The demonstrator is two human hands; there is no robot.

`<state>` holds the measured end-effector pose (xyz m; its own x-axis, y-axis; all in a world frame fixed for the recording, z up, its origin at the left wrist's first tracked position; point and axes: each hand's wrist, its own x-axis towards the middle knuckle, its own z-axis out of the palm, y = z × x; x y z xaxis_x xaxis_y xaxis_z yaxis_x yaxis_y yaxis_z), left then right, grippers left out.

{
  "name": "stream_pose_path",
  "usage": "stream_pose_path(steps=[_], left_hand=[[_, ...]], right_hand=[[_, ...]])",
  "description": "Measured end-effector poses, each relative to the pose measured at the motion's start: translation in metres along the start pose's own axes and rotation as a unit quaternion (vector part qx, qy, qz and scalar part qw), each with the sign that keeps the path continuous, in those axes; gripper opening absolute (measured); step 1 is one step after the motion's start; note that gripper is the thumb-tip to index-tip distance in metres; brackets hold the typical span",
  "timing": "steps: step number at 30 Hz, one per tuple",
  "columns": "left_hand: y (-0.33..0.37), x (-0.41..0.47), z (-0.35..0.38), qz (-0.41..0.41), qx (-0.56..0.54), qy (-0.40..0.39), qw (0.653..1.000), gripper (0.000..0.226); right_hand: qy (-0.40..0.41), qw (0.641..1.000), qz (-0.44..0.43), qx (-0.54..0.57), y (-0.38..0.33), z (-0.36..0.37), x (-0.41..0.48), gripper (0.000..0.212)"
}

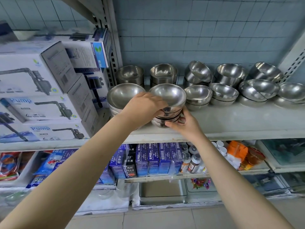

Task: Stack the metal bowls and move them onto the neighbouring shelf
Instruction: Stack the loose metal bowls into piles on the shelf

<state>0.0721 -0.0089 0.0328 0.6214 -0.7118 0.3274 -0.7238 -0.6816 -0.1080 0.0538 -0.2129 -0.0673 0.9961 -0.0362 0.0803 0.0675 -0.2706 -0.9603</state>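
Stack in hand: a nested pile of round, shiny stainless-steel bowls (168, 98), the top one wide and tipped towards me, sits at the front edge of the white shelf board (239, 119), in the board's left half
My left hand (145, 106): on the pile's left flank, fingers curled round the steel just under the top bowl's rim, gripping it
My right hand (184, 123): low on the pile's right side, thumb hooked along the bottom bowl at the front, fingers wrapped round the far side, clasping it
Contact with the shelf: I cannot tell whether the bottom bowl rests on the board or hangs just clear of it
Neighbours: a second pile of wide steel bowls (122, 96) stands just beside mine on the left, partly hidden by my left wrist; further steel bowl stacks (229, 75) fill the board in two rows behind and to the right, several of them leaning
Neighbouring shelf: left of the perforated grey metal upright (113, 47), white cardboard cartons printed "Pump" (41, 103) lie piled in layers
Shelf below: dark blue product boxes (158, 157) stand in a row, small capped bottles (193, 161) beside them, orange packets (237, 150) further right
Backdrop: a pale blue tiled wall (198, 30) behind the bowls
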Motion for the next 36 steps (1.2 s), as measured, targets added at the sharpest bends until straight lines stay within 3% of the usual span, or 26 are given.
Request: stream_pose_path(steps=[9, 15, 28, 36], left_hand=[[-0.001, 0.012, -0.012, -0.037, -0.035, -0.045, 0.998, 0.031], [-0.002, 0.017, -0.021, -0.042, -0.045, -0.071, 0.996, 0.029], [0.011, 0.012, -0.018, -0.043, 0.018, -0.071, 0.996, 0.038], [0.004, 0.010, -0.015, -0.028, -0.004, -0.075, 0.997, 0.027]], right_hand=[[-0.051, 0.999, 0.002, 0.004, -0.006, -0.010, 0.005, 0.102], [-0.013, 0.999, -0.029, 0.003, -0.016, -0.007, 0.007, 0.092], [-0.002, 1.000, -0.022, 0.004, -0.018, -0.009, 0.001, 0.107], [0.001, 1.000, -0.026, -0.004, -0.015, -0.009, 0.002, 0.095]])
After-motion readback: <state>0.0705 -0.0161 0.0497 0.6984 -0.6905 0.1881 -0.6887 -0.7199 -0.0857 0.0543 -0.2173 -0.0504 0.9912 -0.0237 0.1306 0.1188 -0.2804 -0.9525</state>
